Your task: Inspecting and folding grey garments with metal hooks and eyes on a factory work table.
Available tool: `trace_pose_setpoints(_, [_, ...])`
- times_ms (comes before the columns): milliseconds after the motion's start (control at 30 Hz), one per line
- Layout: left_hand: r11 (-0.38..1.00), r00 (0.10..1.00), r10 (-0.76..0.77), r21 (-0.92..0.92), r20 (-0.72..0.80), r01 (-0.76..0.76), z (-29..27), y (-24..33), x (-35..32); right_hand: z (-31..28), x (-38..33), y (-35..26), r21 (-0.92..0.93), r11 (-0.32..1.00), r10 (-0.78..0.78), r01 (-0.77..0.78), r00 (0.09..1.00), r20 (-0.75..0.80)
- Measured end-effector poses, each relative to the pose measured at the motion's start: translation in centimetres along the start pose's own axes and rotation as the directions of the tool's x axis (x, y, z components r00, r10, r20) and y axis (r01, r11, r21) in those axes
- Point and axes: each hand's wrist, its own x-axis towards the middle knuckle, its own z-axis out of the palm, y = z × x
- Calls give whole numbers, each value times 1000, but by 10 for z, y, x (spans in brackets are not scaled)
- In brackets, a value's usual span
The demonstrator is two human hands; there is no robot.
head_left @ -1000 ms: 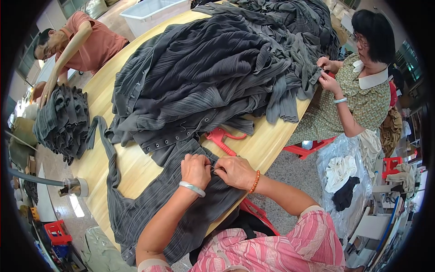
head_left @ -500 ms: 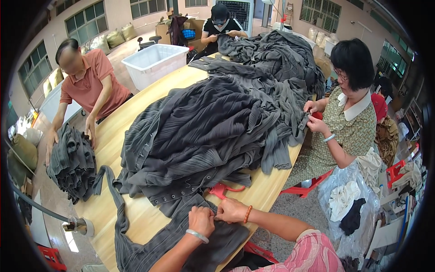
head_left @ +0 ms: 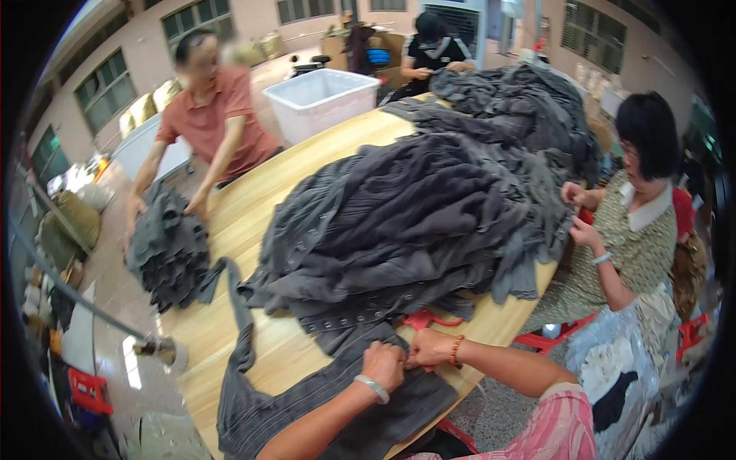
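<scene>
A dark grey ribbed garment (head_left: 322,406) lies spread over the table's near edge, under my hands. My left hand (head_left: 382,366), with a pale bangle on its wrist, is closed on the cloth near its upper edge. Right beside it my right hand (head_left: 432,349), wearing an orange bead bracelet, pinches the same garment. The fingertips meet, and the exact spot they grip is hidden. Just beyond the right hand lie red-handled scissors (head_left: 429,317), partly under cloth. A big heap of grey ribbed garments (head_left: 391,215), with a row of metal eyelets along one edge, rises behind them.
On the left, a person in a salmon shirt grips a grey garment bundle (head_left: 170,249) at the wooden table's (head_left: 230,215) edge. Two more people handle garments at the right and far end. A white plastic tub (head_left: 322,103) stands behind; clear plastic bags (head_left: 606,356) hang at right.
The whole view has shifted, moving the scene rightward in the picture. My hands stay together on the garment. The person on the left now has their head raised.
</scene>
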Motion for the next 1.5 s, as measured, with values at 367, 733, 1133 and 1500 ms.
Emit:
trace_pose_setpoints(367, [999,994,-26,-17,109,28,3,0,6,5,-8,1,-40,999,3,-5,998,-56])
trace_pose_setpoints(733, [998,994,-38,-36,102,42,-2,4,4,25,-28,3,-264,955,-228,138,909,-349])
trace_pose_setpoints(1133, [997,991,-28,-68,132,37,-6,-3,7,44,-29,19,-160,928,-370,336,784,-498])
trace_pose_setpoints(1500, [994,984,-6,-109,181,26,-6,-4,1,38,-25,12,360,932,107,-38,979,-174])
